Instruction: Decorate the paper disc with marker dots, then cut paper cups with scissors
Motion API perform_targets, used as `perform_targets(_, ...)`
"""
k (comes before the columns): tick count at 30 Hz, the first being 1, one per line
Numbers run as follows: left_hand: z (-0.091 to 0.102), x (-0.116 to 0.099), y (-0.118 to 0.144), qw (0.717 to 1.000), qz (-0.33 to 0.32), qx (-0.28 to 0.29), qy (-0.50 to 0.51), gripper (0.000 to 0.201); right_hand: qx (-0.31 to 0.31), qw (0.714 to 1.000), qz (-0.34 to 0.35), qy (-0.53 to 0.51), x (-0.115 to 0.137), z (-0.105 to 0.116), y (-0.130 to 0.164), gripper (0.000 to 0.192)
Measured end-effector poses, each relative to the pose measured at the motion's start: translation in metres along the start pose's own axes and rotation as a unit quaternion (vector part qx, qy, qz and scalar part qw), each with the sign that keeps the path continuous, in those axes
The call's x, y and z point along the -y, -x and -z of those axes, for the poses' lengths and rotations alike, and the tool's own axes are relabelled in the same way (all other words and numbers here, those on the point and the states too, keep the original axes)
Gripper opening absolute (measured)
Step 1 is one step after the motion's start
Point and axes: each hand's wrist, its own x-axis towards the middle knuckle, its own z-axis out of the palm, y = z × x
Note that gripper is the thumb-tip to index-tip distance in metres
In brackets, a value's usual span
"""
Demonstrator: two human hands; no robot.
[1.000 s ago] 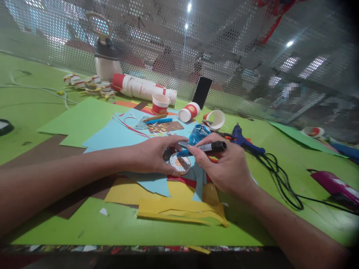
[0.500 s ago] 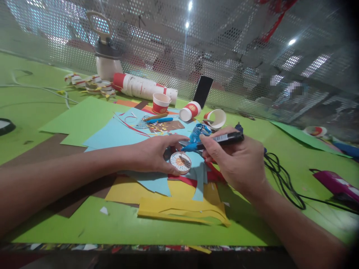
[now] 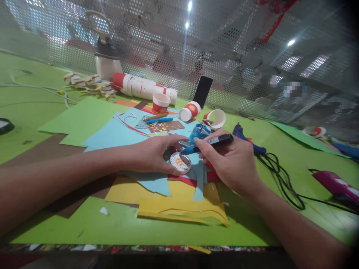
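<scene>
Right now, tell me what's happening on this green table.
A person sits at a green table strewn with coloured paper. The left hand presses down a small round paper-cup piece on the light blue paper. The right hand grips a black marker with a blue tip, aimed at the rim of that piece. Behind them lie paper cups, a blue glue gun with its black cord, and a phone propped against the mesh wall.
</scene>
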Motion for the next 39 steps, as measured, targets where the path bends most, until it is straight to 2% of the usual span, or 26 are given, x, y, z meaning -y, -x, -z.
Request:
perform_targets(12, 0.0008, -0.0026, 0.0012, 1.000, 0.005, 0.002, -0.002, 0.079, 0.007, 1.000, 0.003, 0.005, -0.0021, 0.0008, 0.0009, 0.024)
perform_targets(22, 0.0003, 0.0021, 0.0012, 1.000, -0.003, 0.001, -0.003, 0.086, 0.025, 1.000, -0.002, 0.012, -0.0007, 0.0000, 0.0012, 0.022)
perform_targets(28, -0.0001, 0.0005, 0.0005, 1.000, -0.008, -0.003, 0.015, 0.085, 0.017, 0.998, 0.051, 0.042, 0.0046, -0.0008, 0.0034, 0.021)
perform_targets(39, 0.0000, 0.0006, 0.0012, 1.000, -0.008, -0.003, 0.013, 0.083, -0.001, 1.000, 0.011, 0.006, 0.0016, -0.0018, 0.0040, 0.020)
